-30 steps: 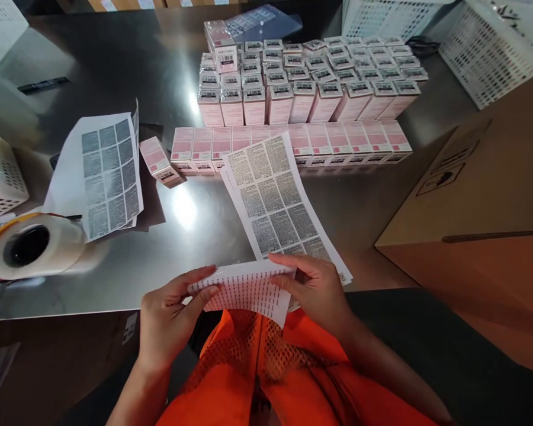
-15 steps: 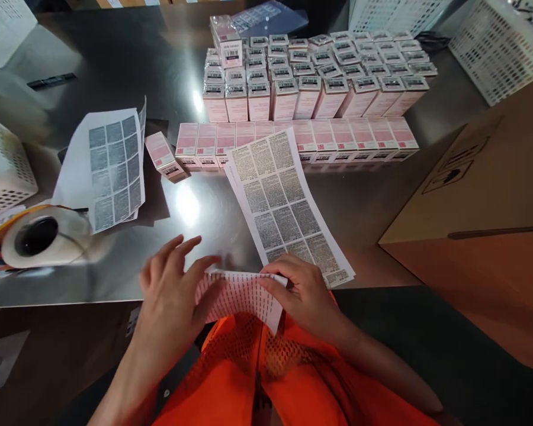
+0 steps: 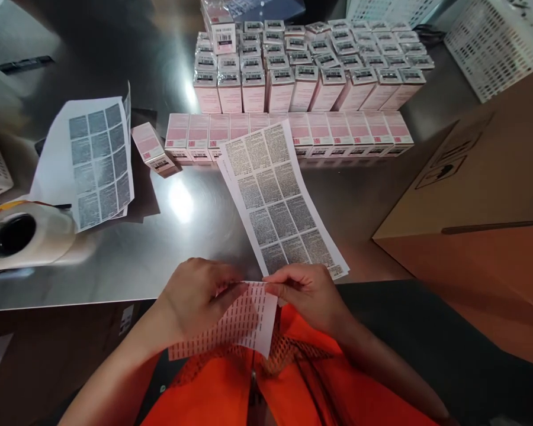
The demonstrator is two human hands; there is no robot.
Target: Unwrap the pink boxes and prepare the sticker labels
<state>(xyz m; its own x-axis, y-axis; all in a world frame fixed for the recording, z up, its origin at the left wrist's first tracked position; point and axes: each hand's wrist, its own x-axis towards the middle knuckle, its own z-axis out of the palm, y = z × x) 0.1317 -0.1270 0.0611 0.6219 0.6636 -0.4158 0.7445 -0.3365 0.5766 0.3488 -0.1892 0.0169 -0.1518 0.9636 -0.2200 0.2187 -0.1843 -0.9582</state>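
Both my hands pinch the top edge of a white sheet of paper point(image 3: 244, 322) printed with rows of short dark marks. My left hand point(image 3: 199, 293) grips it near the middle of that edge, thumb in front. Close to the sheet's right corner, my right hand point(image 3: 304, 293) holds it between thumb and fingers. The sheet hangs in front of the orange vest, its left part partly behind my left hand and wrist. Just beyond my hands, a sheet of printed labels point(image 3: 279, 207) lies on the metal table point(image 3: 195, 236), its lower edge near my right fingers.
Pink-and-white boxes point(image 3: 331, 133) stand in a row, with more wrapped boxes point(image 3: 279, 89) behind. A single box point(image 3: 151, 148) sits left of the row, by another label sheet point(image 3: 100, 165). A tape roll point(image 3: 44, 234) is far left; a cardboard carton point(image 3: 479, 177) borders the right.
My left hand has closed from spread fingers to a pinch on the paper's top edge. The paper has swung lower and flatter, and the view has shifted slightly.
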